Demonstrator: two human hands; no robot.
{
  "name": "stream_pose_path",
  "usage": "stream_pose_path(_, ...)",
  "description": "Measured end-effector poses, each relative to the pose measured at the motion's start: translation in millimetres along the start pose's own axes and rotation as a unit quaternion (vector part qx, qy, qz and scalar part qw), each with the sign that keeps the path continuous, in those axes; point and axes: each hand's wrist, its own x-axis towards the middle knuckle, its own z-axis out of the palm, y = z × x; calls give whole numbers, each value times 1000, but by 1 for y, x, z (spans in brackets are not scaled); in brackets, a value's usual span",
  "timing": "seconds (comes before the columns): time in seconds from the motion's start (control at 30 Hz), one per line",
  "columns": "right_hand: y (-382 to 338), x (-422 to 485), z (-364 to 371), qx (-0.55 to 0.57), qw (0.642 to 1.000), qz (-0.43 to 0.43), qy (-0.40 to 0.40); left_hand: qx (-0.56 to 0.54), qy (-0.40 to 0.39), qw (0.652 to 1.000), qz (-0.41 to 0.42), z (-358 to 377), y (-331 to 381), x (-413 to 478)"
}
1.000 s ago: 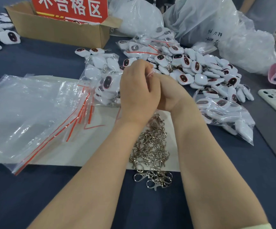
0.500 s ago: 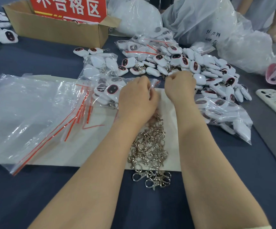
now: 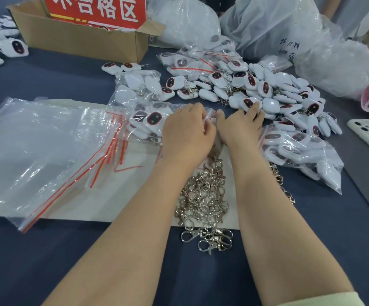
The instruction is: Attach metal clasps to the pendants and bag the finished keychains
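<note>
A worker's left hand (image 3: 185, 133) pinches the red-striped mouth of a clear plastic zip bag (image 3: 143, 120) packed with white pendants, fingers curled on the film; the right hand (image 3: 240, 127), just beside it at three o'clock, rests with its fingers loosely straight on the heap of white oval pendants with dark red-rimmed faces (image 3: 267, 93) at one o'clock, gripping nothing visible; bagging appears to be the step in hand; the next move likely calls for drawing in another keychain or pressing the seal closed along its length, without spilling the bag; the tangle of silver metal swivel clasps (image 3: 203, 195) waits at six o'clock between the forearms, on a cream paper sheet (image 3: 90, 202); a stack of empty clear zip bags (image 3: 46, 146) lies at nine o'clock; a brown cardboard box (image 3: 79, 38) stands at eleven.
</note>
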Motion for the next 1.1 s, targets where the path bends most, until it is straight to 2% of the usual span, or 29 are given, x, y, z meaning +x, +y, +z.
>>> stream_pose_path(0.13, 1, -3, -2, 70, 993, -17, 88, 5, 0, 1000, 0, 0, 0, 0)
stream_pose_path(0.2, 0, -4, -7, 167, 973, -40, 154, 4, 1, 1000, -2, 0, 0, -1)
stream_pose_path(0.23, -2, -4, -9, 249, 952, -46, 170, 3, 1, 1000, -2, 1, 1, -1)
stream_pose_path(0.33, -9, -9, -13, 504, 854, 7, 132, 2, 1, 1000, 2, 1, 1, -1)
stream_pose_path(0.4, -15, -10, -13, 647, 759, 60, 48, 4, 1, 1000, 4, 1, 0, -1)
stream_pose_path(0.43, -17, -9, -13, 689, 720, 75, 13, 5, 1, 1000, 3, 1, 0, -1)
stream_pose_path(0.47, -18, -8, -13, 704, 705, 84, -10, 6, 1, 1000, 2, 0, 0, -1)
stream_pose_path(0.6, -19, -4, -11, 696, 710, 88, -57, 10, -3, 1000, -4, 1, 1, -1)
stream_pose_path(0.7, -21, -4, -14, 750, 642, 120, -102, 10, -7, 1000, -5, 1, 1, -1)
stream_pose_path(0.73, -21, -4, -15, 758, 631, 125, -106, 10, -8, 1000, -5, 1, 1, -1)
stream_pose_path(0.87, -20, -3, -14, 749, 643, 115, -112, 12, -10, 1000, -7, 1, 1, 0)
stream_pose_path(1.0, -20, -3, -16, 756, 633, 111, -126, 11, -10, 1000, -7, 1, 1, -1)
stream_pose_path(1.1, -18, -6, -13, 723, 676, 68, -126, 14, -11, 1000, -7, 1, 1, -1)
